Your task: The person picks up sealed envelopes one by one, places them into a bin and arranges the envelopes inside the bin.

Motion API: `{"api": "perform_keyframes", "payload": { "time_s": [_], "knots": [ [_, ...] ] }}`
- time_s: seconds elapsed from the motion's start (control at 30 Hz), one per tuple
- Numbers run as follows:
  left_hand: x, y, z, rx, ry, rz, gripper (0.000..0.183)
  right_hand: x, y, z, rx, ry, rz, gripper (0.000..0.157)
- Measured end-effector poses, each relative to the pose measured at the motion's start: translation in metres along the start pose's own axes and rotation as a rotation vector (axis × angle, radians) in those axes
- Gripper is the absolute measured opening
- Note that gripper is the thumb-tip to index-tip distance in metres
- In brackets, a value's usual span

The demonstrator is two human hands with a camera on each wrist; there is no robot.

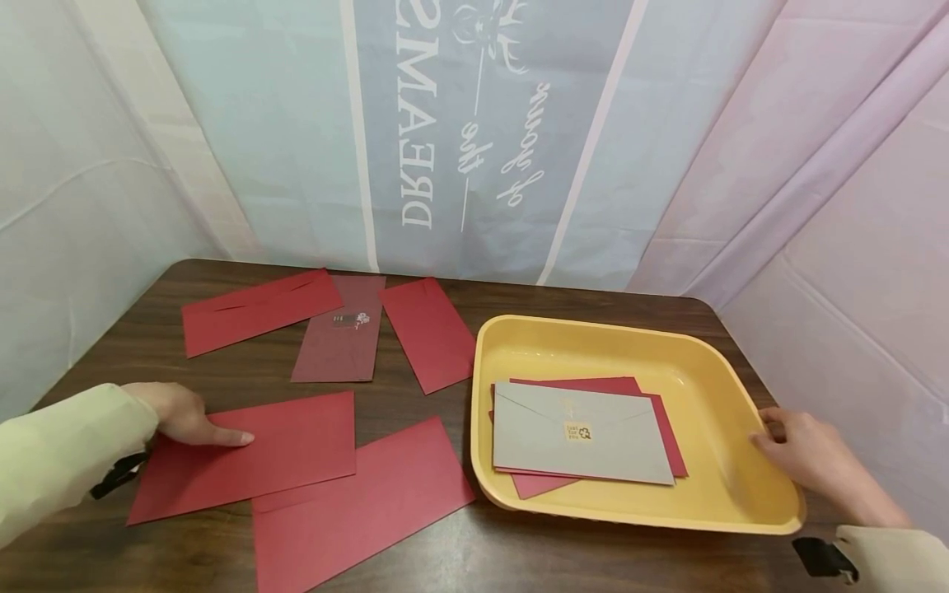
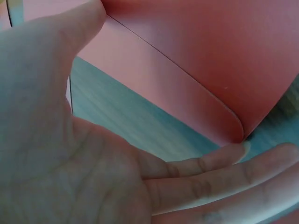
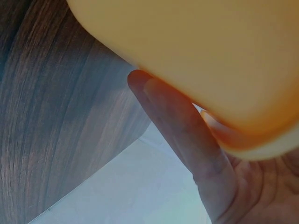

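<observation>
In the head view, my left hand (image 1: 178, 416) holds a red envelope (image 1: 296, 436) by its left end. The thumb lies over its top face, and the other fingers are mostly hidden there. A flap edge of a red envelope (image 2: 187, 88) shows by the thumb in the left wrist view, beside my left palm (image 2: 84, 163). At the right, my right hand (image 1: 808, 449) grips the rim of a yellow plastic tray (image 1: 730, 453), thumb over the edge. The right wrist view has those fingers (image 3: 177, 121) against the tray's outer wall. A grey envelope (image 1: 578, 457) with a gold label lies on red ones in the tray.
A second red envelope (image 1: 371, 502) lies partly under the held one. Farther back on the dark wood table (image 1: 245, 371) are a red envelope (image 1: 252, 317), a maroon envelope (image 1: 344, 350) and another red one (image 1: 430, 333) beside the tray. Printed cloth (image 1: 482, 148) hangs behind.
</observation>
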State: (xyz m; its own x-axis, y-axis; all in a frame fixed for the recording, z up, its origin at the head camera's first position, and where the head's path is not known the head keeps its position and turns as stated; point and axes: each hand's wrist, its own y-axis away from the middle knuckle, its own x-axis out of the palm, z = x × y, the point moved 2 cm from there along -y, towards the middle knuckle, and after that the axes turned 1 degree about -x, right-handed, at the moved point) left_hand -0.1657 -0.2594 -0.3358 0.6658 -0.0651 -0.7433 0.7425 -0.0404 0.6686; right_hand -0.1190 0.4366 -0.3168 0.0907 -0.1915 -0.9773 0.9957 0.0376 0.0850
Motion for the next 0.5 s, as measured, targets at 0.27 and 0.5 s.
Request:
{"api": "perform_keyframes", "payload": {
  "time_s": [0.27,0.5],
  "knots": [
    [0.0029,-0.0042,0.0034,-0.01,0.144,0.011,0.116,0.0005,0.0006,0.0,0.008,-0.005,0.002,0.043],
    [0.003,-0.0087,0.0068,0.0,0.272,-0.029,0.12,0.0019,0.0009,-0.0011,-0.002,0.006,-0.011,0.042]
  ]
}}
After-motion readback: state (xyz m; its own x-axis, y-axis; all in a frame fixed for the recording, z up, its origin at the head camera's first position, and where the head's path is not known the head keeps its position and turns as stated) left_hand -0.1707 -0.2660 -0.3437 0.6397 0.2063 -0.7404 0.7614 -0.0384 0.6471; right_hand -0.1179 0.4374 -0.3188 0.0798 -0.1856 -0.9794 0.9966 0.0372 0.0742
